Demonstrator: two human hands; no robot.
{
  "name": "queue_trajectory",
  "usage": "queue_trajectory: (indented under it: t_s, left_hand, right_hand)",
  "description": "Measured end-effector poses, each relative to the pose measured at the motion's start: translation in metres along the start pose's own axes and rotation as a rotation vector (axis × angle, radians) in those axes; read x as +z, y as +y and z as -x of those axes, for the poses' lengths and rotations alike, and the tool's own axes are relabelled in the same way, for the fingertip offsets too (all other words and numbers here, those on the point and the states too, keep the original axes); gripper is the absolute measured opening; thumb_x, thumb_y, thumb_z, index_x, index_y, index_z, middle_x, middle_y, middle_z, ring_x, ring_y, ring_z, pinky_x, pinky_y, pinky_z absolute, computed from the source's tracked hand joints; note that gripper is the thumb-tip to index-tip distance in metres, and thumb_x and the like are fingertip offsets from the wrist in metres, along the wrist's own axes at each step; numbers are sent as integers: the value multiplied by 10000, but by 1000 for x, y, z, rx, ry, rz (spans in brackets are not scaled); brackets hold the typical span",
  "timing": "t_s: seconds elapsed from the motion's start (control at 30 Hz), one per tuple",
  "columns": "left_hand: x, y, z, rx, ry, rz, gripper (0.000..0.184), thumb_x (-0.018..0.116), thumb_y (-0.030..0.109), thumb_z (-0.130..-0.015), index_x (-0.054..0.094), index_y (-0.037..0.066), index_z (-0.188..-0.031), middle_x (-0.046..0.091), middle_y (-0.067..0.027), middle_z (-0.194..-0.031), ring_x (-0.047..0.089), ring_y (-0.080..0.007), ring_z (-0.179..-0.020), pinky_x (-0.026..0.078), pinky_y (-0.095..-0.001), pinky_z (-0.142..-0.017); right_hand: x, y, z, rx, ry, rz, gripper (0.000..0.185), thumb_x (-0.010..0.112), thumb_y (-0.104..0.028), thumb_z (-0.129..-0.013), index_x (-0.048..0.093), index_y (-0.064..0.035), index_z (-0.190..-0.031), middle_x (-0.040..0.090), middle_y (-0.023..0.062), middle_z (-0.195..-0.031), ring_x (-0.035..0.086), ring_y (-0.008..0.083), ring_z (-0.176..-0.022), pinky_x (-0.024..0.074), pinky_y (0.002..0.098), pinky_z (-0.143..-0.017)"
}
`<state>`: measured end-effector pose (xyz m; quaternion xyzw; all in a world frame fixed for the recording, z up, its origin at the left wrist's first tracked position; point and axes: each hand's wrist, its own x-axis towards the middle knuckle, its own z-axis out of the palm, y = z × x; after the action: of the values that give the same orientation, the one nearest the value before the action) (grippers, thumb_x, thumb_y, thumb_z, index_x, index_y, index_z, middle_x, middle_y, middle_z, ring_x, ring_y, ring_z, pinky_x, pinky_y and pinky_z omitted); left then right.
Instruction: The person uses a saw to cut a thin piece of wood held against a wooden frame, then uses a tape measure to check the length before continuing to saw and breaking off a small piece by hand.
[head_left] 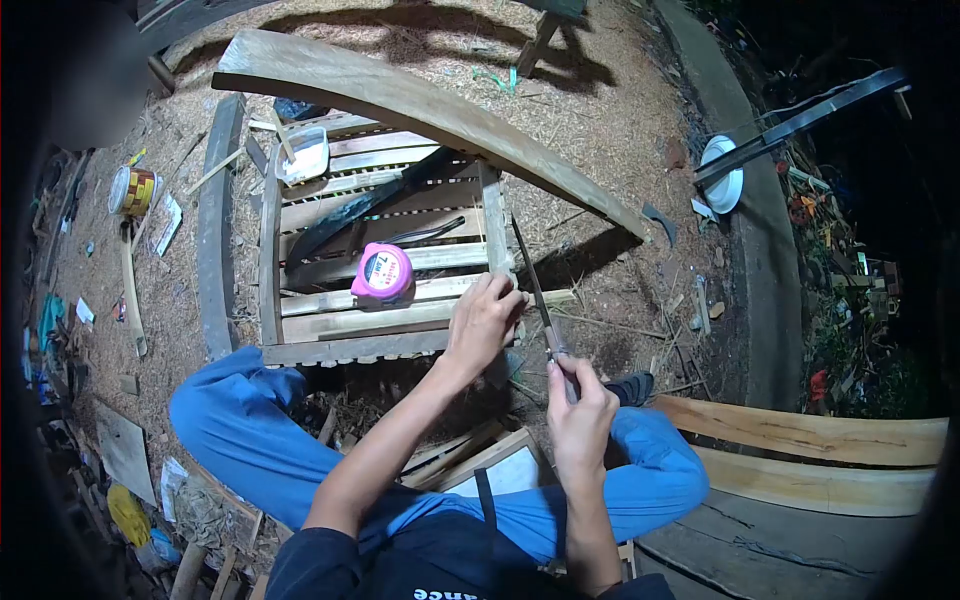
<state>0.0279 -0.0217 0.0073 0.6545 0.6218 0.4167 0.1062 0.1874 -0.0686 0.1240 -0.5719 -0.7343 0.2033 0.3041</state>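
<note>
My left hand [484,318] is closed at the near right corner of a slatted wooden frame [497,225], its fingers curled over the side bar. In my right hand [580,405] is a long, narrow-bladed tool [541,298], held by its handle. The dark blade points away from me and runs just right of the frame's side bar. Whether its edge touches the wood I cannot tell. On the slats lies a pink tape measure [383,271], left of my left hand.
A long curved plank [400,92] lies across the frame's far end. Near it sits a white plastic tub [303,157]. A dark beam [216,220] is on the left, beside a can [134,191]. Pale boards [810,430] lie at right. Wood shavings cover the ground.
</note>
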Motion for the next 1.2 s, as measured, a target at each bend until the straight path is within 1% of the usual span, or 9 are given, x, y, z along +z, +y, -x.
queue_trajectory:
  t_s: [0.07, 0.13, 0.4, 0.47, 0.57, 0.93, 1.0, 1.03, 1.2]
  left_hand:
    - [1, -1, 1, -2, -10, -12, 246, 781, 85, -774, 723, 75, -1012, 614, -104, -1054, 618, -313, -1016, 547, -440, -835]
    - [-2, 3, -4, 18, 6, -47, 156, 793, 170, -896, 727, 49, -968, 624, -107, -1003, 628, -321, -929, 532, -457, -772]
    - [1, -2, -5, 24, 47, 9, 138, 778, 147, -900, 722, 49, -981, 628, -114, -1016, 636, -327, -923, 541, -459, -756]
    - [0, 0, -4, 19, 44, 18, 133, 777, 139, -900, 718, 49, -979, 628, -117, -1017, 638, -328, -924, 541, -459, -755]
    - [-5, 0, -4, -26, 34, 23, 144, 762, 153, -898, 711, 47, -982, 623, -123, -1035, 630, -321, -982, 537, -442, -833]
    - [0, -2, -6, 2, 70, 23, 166, 786, 188, -920, 711, 49, -974, 611, -102, -991, 617, -312, -919, 527, -452, -769]
    - [0, 0, -6, 0, 56, 7, 168, 787, 194, -920, 712, 55, -978, 612, -99, -993, 613, -312, -926, 525, -452, -773]
    - [0, -1, -7, 2, 51, -2, 168, 786, 197, -921, 713, 57, -980, 615, -97, -998, 614, -313, -926, 524, -451, -777]
    - [-4, 4, -7, 0, 68, 33, 167, 789, 201, -916, 736, 76, -1013, 621, -93, -989, 620, -310, -928, 529, -442, -781]
  right_hand:
    - [-5, -3, -4, 85, -17, -15, 118, 735, -63, -971, 719, 32, -1038, 766, 247, -946, 770, 426, -886, 594, 455, -771]
    - [-5, -1, -7, 117, -10, -33, 119, 736, -65, -974, 724, 34, -1040, 767, 245, -938, 776, 413, -875, 595, 440, -772]
    - [-11, 16, 7, 199, -3, -125, 142, 756, -77, -966, 729, 41, -1041, 780, 227, -948, 792, 370, -895, 595, 417, -795]
    - [1, 20, -3, 113, 23, -103, 141, 757, -77, -967, 736, 43, -1038, 781, 221, -934, 798, 331, -883, 593, 397, -798]
    - [-11, 14, 0, 143, -5, -139, 152, 759, -82, -969, 733, 48, -1043, 779, 226, -942, 795, 340, -891, 596, 401, -808]
    - [0, 37, 17, 181, 28, -215, 149, 779, -83, -954, 746, 25, -1051, 787, 203, -955, 799, 313, -887, 600, 393, -804]
    - [-1, 30, 20, 112, 75, -164, 152, 768, -49, -975, 731, 68, -1064, 792, 134, -931, 730, 127, -857, 579, 308, -762]
    - [-4, 27, 18, 154, 45, -129, 151, 779, -73, -952, 745, 28, -1060, 789, 208, -969, 798, 309, -900, 602, 388, -818]
    - [2, 29, 7, 140, 21, -182, 160, 777, -76, -953, 743, 20, -1077, 791, 209, -992, 798, 320, -910, 605, 396, -807]
